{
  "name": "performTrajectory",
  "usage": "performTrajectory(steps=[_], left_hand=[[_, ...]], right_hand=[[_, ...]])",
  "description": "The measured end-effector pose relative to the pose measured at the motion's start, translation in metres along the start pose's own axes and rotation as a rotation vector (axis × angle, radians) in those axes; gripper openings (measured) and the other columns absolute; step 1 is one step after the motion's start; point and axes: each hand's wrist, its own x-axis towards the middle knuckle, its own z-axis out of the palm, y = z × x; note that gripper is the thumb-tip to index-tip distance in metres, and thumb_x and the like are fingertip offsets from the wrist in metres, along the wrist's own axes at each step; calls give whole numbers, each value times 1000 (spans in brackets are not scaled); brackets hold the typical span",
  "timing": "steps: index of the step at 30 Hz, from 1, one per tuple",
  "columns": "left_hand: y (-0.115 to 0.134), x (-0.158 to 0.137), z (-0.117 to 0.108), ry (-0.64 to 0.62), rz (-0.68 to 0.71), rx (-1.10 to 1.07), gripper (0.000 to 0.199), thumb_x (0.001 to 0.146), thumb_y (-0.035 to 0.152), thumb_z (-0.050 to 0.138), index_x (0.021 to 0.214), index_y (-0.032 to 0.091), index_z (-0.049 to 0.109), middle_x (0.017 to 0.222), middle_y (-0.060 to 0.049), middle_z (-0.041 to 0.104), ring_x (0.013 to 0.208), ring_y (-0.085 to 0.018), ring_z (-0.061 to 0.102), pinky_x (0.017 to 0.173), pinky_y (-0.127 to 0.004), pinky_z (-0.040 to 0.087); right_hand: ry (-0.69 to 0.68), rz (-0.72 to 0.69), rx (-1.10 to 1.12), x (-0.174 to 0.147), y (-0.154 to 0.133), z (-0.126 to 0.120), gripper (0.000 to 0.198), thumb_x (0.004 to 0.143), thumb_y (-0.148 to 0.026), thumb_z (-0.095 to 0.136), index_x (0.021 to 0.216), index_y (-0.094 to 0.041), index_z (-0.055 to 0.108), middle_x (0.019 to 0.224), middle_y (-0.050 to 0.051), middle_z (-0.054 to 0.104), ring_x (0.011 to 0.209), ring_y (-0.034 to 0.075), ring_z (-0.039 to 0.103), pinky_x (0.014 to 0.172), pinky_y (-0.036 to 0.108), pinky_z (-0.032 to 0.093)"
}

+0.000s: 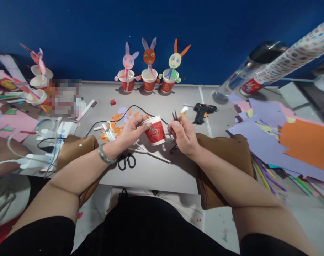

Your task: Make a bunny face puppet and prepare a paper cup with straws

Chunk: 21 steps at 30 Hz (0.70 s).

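Observation:
My left hand (133,131) grips a red paper cup (155,133) with a white rim, tilted slightly above the table. Closed around a small pair of scissors (175,114), my right hand (183,133) is just right of the cup. Two dark pointed blades stick up past the fingers, and pale loops show below them, partly hidden. Under my left wrist lie black scissor handles (127,161). White sticks (153,154) rest below the cup, and orange paper scraps (112,131) with white markers (108,132) lie beside my left hand.
Three rabbit-faced cups (149,83) stand along the blue wall. A black glue gun (203,113) trails its cord across the table. To the right are a clear bottle (233,80), stacked cups (292,58) and coloured paper (258,124); power strips (37,161) and another person's arm (7,153) are left.

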Motion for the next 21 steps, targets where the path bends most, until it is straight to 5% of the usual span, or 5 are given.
performTrajectory(steps=[6,12,21], left_hand=[[-1,2,0,24,50,112,19,92,31,61,79,18,66,72,0,64,69,-13,55,68,-26,46],[-4,0,2,60,111,173,22,92,36,63,83,17,67,76,-2,68,70,-13,58,67,-26,47],[1,-5,7,105,164,182,30,90,45,71,79,18,65,74,-1,68,65,-12,60,64,-25,49]], right_hand=[[-101,-66,-311,-3,-10,-1,32,101,-51,42,89,-23,51,64,-2,53,56,14,45,58,29,32],[-112,-98,-675,-9,-14,1,47,104,-50,32,103,-15,64,76,9,69,63,20,57,59,30,28],[-120,-89,-803,-11,-15,2,55,107,-51,24,113,-13,63,84,13,75,64,21,63,57,31,24]])
